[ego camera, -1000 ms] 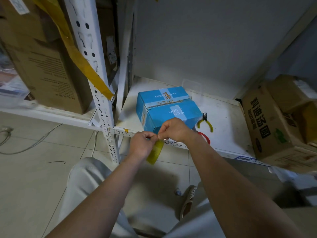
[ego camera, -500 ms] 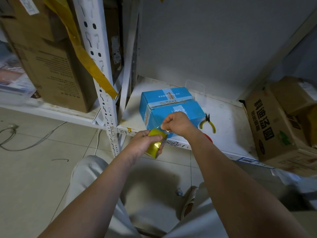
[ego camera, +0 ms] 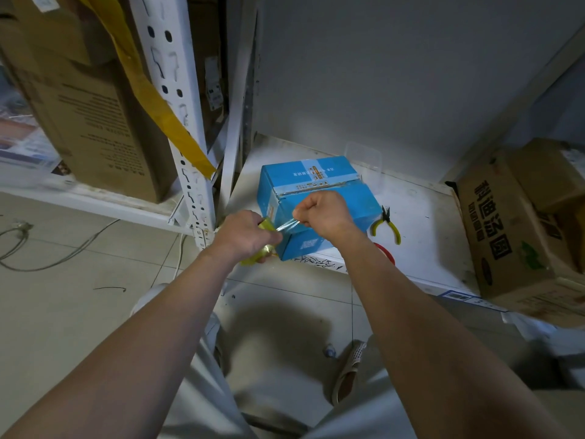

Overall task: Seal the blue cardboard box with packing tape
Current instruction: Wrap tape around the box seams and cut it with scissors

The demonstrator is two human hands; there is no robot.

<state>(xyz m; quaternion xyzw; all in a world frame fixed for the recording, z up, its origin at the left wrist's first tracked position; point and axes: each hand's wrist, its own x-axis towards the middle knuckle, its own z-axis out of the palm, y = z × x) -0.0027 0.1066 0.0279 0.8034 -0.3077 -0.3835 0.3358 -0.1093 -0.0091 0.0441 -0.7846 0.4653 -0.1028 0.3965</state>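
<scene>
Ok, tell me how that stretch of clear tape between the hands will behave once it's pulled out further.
The tape strip looks thin and crinkled, so it is probably floppy and may fold onto itself if slack. Stretched between the left hand on the tape roll and the right hand, it likely stays flat only under tension.

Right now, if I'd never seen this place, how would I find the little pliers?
Look at the low white shelf against the grey wall. On it sits a blue cardboard box, and the pliers lie flat just to the right of that box, between it and the big brown carton. They are the only small tool there, with yellow handles and dark tips.
</scene>
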